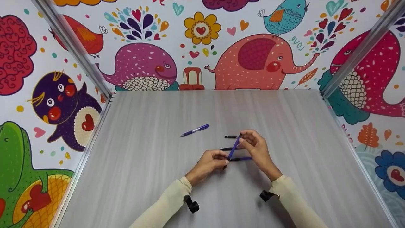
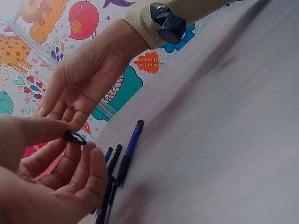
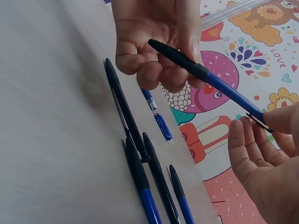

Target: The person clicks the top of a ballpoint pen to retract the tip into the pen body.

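A blue pen with a black grip (image 3: 229, 91) is held at a slant between both hands, above the table. My left hand (image 1: 211, 163) pinches it by its black grip, near the tip. At the clip end, the thumb and fingers of my right hand (image 1: 258, 148) pinch it. Below the hands several pens lie close together: a blue pen with a black grip (image 1: 243, 158), a dark pen (image 1: 226, 148) and another dark pen (image 1: 230, 136) partly hidden by the right hand. In the left wrist view, the left hand (image 2: 56, 182) covers most of the held pen.
A blue pen with white lettering (image 1: 194, 130) lies apart on the grey table (image 1: 152, 126), farther back and left of the hands. Printed cartoon panels stand at the back and both sides, with metal posts (image 1: 357, 47) at the corners. Each wrist wears a small black camera (image 1: 191, 204).
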Demonstrator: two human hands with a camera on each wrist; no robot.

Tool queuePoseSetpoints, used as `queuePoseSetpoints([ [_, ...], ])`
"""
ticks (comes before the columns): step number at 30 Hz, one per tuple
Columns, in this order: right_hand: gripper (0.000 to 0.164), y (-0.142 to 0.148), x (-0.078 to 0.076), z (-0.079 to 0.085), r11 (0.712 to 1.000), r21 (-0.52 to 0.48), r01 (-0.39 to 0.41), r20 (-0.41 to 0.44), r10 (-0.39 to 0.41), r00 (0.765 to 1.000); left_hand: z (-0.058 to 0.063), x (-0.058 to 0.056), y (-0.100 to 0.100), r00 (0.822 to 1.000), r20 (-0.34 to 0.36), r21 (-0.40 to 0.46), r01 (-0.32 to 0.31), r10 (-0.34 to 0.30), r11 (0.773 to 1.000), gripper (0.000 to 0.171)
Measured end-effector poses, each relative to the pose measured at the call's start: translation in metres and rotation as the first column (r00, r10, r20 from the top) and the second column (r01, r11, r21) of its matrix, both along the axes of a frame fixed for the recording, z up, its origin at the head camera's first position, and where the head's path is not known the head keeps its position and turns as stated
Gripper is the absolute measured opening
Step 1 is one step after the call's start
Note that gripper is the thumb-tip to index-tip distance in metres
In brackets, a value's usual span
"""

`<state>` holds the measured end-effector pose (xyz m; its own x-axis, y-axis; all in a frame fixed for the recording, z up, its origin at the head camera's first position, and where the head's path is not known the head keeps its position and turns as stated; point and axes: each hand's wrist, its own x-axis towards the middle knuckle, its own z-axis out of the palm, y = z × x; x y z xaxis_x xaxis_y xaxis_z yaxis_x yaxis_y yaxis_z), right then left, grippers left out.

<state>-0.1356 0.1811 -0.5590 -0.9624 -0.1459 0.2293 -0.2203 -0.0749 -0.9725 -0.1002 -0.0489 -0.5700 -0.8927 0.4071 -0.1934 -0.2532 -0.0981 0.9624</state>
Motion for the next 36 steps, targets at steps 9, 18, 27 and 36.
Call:
queuePoseSetpoints([
  [9,0.017,0.007,-0.001,-0.004,0.998,0.025,0.056,0.0,-0.056,0.998,-0.002,-0.005,-0.01,0.998,-0.061,-0.069,-0.027,0.023,0.997,0.024],
  [18,0.013,0.011,-0.005,-0.01,0.998,0.029,0.053,0.022,-0.054,0.998,-0.005,-0.011,-0.017,0.992,-0.115,-0.168,-0.07,0.051,0.983,0.017],
  [27,0.012,0.017,-0.004,-0.014,0.995,0.077,0.066,0.033,-0.069,0.997,-0.006,-0.018,-0.021,0.986,-0.153,-0.179,-0.098,0.071,0.979,0.018],
  [36,0.011,0.022,-0.009,-0.026,0.989,0.134,0.067,0.039,-0.072,0.997,-0.011,-0.028,-0.024,0.96,-0.277,-0.282,-0.126,0.045,0.951,0.016],
])
